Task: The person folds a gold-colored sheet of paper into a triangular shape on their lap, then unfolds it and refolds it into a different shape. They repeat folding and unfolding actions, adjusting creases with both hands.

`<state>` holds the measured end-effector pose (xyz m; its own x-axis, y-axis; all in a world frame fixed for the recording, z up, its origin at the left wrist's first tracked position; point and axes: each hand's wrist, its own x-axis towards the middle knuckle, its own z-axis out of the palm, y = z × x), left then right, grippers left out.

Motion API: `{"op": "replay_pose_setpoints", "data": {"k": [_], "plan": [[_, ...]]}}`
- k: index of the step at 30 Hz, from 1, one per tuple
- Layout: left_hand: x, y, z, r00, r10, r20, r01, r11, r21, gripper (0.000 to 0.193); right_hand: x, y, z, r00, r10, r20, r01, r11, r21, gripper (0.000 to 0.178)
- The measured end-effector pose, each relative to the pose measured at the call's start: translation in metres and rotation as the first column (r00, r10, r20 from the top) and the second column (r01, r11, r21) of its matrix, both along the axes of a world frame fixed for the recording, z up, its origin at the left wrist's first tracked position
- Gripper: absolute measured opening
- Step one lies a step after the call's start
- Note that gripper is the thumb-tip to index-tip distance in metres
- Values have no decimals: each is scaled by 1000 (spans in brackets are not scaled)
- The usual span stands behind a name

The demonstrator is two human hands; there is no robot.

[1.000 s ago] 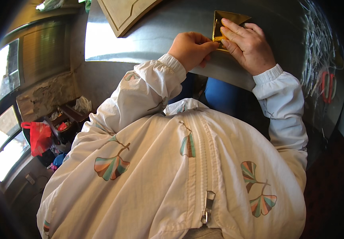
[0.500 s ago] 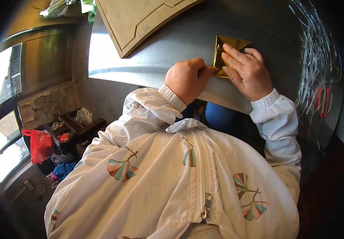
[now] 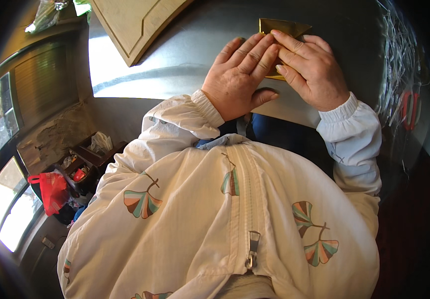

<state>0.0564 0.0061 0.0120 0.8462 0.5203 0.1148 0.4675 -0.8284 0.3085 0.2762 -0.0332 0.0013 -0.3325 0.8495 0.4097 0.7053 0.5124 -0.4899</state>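
Note:
A sheet of shiny gold foil paper (image 3: pixel 287 26), folded with slanting edges, lies near the front edge of the table. My left hand (image 3: pixel 242 72) is flat, its fingers stretched out over the paper's left side and its thumb apart. From the other side, the fingers of my right hand (image 3: pixel 314 72) lie outstretched on the paper, pressing it to the tabletop. The two sets of fingertips meet near its middle. Both hands cover much of the paper, so its full folded shape is hidden.
The grey tabletop (image 3: pixel 225 22) carries a wooden board (image 3: pixel 135 27) at the far left. On the right lie a heap of clear, shiny strips (image 3: pixel 399 65) and red-handled scissors (image 3: pixel 410 110). At lower left, a red plastic bag (image 3: pixel 50 192) hangs beside dark containers.
My left hand has opened from a closed grip at the paper's left edge and now lies flat over it. My right hand stays on the paper. The whole view has shifted slightly.

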Motion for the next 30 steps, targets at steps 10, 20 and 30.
{"op": "replay_pose_setpoints", "data": {"k": [10,20,30], "plan": [[0,2,0,997,17,-70,-20,999,-35,62,-6,-75,25,981,-173,83,175,984,-27,35],[4,2,2,999,54,-4,-54,998,-26,49,-41,-81,5,965,-261,22,262,962,-78,43],[7,2,3,997,66,35,-66,998,-16,50,-41,-80,3,962,-274,11,273,955,-115,46]]}}
